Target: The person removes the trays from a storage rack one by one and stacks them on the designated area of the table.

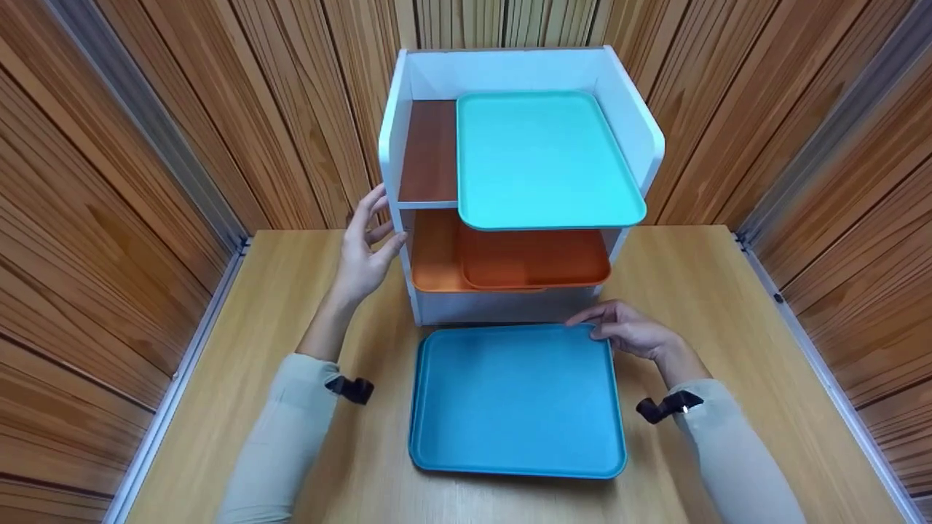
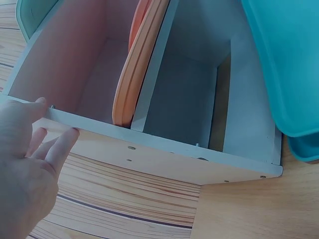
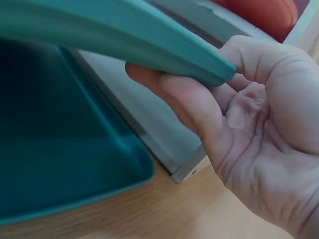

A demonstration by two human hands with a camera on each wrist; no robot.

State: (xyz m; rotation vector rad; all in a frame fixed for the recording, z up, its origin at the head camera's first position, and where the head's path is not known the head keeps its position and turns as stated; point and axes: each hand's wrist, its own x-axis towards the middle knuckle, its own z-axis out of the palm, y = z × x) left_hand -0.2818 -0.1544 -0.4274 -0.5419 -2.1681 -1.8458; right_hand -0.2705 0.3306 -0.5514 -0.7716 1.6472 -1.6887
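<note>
A blue tray is in front of the white shelf unit, on top of a second blue tray that peeks out at its left edge. My right hand pinches the upper tray's far right corner between thumb and fingers. In the right wrist view, that corner is lifted clear of the tray beneath. At the unit's left side, my left hand touches the side panel, its thumb by the front edge and its fingers extended along the outer face.
A turquoise tray lies on the unit's top level, jutting past its front. On the level below are overlapping orange trays. The unit stands on a wooden table against plank walls.
</note>
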